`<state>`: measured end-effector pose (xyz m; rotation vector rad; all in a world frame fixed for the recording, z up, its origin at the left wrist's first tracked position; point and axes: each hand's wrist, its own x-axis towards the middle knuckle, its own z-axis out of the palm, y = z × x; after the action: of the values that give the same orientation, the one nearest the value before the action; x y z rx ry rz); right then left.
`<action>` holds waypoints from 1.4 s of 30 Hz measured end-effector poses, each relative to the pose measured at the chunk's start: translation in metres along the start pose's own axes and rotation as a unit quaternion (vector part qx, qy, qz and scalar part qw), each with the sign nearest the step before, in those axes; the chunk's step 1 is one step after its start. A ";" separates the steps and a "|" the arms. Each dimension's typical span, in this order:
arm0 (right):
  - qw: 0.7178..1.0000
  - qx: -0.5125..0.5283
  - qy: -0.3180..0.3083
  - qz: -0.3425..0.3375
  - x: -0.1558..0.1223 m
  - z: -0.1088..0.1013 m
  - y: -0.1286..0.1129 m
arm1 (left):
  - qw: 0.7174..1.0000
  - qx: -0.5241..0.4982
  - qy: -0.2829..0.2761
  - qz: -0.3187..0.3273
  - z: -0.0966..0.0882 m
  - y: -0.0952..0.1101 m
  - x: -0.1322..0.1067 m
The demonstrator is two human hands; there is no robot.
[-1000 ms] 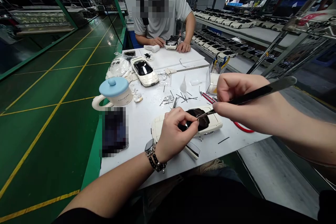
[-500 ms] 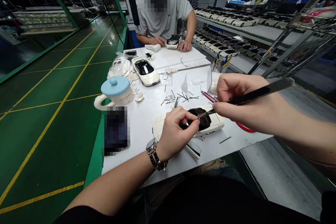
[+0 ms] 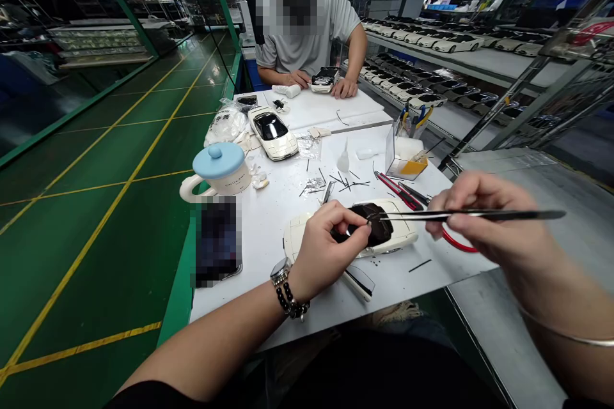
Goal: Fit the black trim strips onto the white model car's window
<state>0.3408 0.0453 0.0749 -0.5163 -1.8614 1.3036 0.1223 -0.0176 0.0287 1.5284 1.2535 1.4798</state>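
Over a white model car [image 3: 400,230] with a dark interior, my left hand [image 3: 336,233] is closed, thumb and forefinger pinched on a tiny dark piece too small to name. My right hand [image 3: 489,223] is closed around dark tweezers [image 3: 508,215], held nearly level. Their thin tips point left, close to my left fingertips; whether they touch the piece I cannot tell. A loose car door [image 3: 357,284] with a clear window lies on the near side of the car, partly behind my left wrist. Tiny dark bits [image 3: 375,262] are scattered beside the car.
A blue-lidded mug [image 3: 225,169] and a blurred-out phone-like object [image 3: 217,239] stand at left. Black strips [image 3: 348,183], a red cutter [image 3: 398,188] and a clear tool box [image 3: 407,163] lie beyond the car. Across the table a person [image 3: 307,32] handles another model car [image 3: 325,78].
My right hand has drawn back right and down, and the tweezers have turned from slanted to nearly level, their tips lifting away from my left fingertips. My left hand keeps its pinch over the car.
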 end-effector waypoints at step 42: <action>0.972 0.005 0.233 0.042 -0.031 0.042 0.005 | 0.953 0.167 -0.204 0.151 -0.010 -0.016 0.013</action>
<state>0.3264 0.0006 0.0523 -0.8250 -1.4539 1.1257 0.1083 -0.0018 0.0203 2.2023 1.0883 1.0716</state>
